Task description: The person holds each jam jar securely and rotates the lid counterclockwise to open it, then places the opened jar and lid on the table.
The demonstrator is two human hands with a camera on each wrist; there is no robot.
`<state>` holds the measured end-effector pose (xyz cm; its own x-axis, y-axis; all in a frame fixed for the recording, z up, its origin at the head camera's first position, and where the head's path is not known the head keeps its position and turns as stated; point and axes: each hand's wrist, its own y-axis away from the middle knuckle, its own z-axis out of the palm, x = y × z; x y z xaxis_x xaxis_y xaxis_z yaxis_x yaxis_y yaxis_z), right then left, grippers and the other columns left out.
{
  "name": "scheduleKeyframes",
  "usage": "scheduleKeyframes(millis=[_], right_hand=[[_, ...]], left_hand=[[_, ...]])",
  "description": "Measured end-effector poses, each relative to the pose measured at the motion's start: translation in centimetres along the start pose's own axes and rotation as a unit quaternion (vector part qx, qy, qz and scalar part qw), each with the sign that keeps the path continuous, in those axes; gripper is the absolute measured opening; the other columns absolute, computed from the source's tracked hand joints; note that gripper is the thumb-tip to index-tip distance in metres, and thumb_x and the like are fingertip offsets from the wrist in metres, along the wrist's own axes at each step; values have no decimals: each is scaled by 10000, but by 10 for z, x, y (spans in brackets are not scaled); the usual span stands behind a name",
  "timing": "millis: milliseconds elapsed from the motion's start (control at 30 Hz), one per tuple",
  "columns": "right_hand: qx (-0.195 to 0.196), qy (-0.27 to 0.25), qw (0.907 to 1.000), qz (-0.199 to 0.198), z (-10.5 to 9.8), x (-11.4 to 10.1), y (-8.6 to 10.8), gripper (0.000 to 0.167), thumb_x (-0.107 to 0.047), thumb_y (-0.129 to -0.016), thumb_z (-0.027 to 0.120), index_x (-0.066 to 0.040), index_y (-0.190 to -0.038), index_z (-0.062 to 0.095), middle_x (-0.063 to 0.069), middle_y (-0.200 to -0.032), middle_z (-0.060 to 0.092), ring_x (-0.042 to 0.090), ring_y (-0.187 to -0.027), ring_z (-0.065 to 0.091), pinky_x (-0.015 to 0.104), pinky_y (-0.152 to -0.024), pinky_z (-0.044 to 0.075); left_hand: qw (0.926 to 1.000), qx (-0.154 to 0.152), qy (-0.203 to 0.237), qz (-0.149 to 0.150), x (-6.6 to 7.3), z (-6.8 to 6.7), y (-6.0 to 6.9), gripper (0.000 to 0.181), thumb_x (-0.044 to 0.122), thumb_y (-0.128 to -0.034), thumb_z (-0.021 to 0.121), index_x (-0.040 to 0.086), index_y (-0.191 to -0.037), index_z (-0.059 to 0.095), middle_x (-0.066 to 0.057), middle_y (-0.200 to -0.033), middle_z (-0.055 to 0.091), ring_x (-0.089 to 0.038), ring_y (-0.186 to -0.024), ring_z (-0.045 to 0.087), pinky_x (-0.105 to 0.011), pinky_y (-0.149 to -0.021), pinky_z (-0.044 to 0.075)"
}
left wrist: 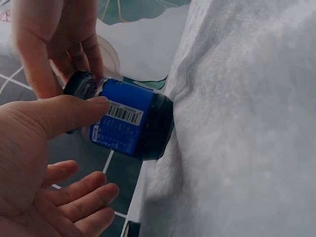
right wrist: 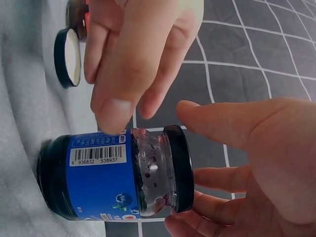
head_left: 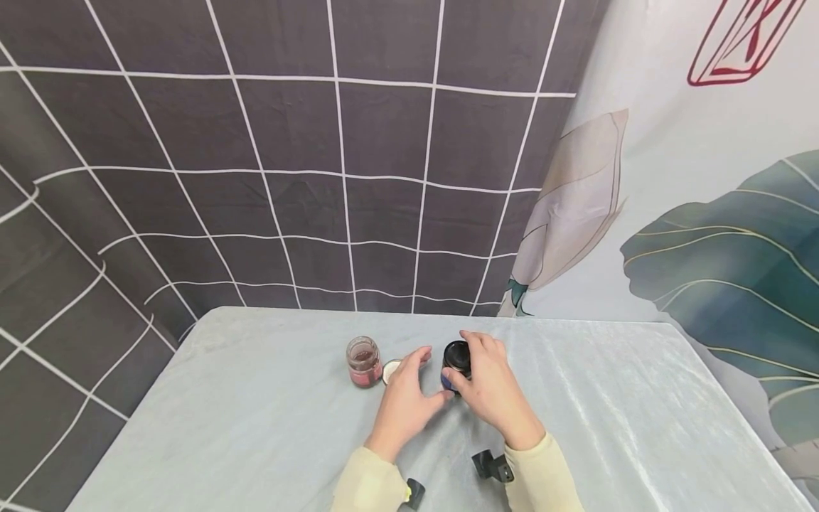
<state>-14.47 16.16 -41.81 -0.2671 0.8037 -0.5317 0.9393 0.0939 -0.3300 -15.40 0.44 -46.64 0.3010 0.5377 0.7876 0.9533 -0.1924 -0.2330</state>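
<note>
A jam jar with a blue label [right wrist: 98, 173] and black lid [right wrist: 178, 168] stands upright on the cloth-covered table. My right hand [head_left: 495, 387] is spread around its lid; in the right wrist view the thumb stands apart from the lid while the fingers reach behind it. My left hand [head_left: 406, 405] is at the jar's left side, its thumb against or just in front of the label and its other fingers loosely extended. To the left is a lidless glass jar with a reddish label [head_left: 365, 366]. Beside it lies a loose lid [right wrist: 68, 58], pale inside facing up, partly hidden by my left hand.
A pale plush cloth covers the table [head_left: 256, 412]. Behind it hangs a dark curtain with white grid lines [head_left: 384, 142], and a leaf-patterned white curtain [head_left: 665, 213] hangs at the right. Black wrist mounts [head_left: 493, 466] sit at both sleeves.
</note>
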Motion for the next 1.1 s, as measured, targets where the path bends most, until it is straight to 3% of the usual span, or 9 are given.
scheduleKeyframes(millis=[233,600,1100], right_hand=[[6,1,10000,-26,0,1,0,604,-165,-865,783,118,-1335,531,284,-1299,551,451,-1218,466,538,-989,441],[-14,-36,10000,17,1,2,0,592,-172,-873,778,115,-1331,536,287,-1295,551,448,-1208,466,528,-965,455],[-50,-52,9999,79,3,1,0,593,-182,-879,772,116,-1334,536,288,-1295,545,445,-1182,467,533,-947,464]], left_hand=[[9999,66,-77,50,3,8,-5,733,325,-793,837,37,-1396,534,-110,-1324,631,-261,-1207,607,-450,-1014,469],[9998,121,133,6,4,23,-7,702,247,-775,833,12,-1372,548,-133,-1291,642,-277,-1206,603,-450,-1033,455],[9998,-2,177,-127,4,32,-11,701,204,-783,819,-18,-1383,531,-176,-1326,620,-313,-1245,584,-462,-1039,456]])
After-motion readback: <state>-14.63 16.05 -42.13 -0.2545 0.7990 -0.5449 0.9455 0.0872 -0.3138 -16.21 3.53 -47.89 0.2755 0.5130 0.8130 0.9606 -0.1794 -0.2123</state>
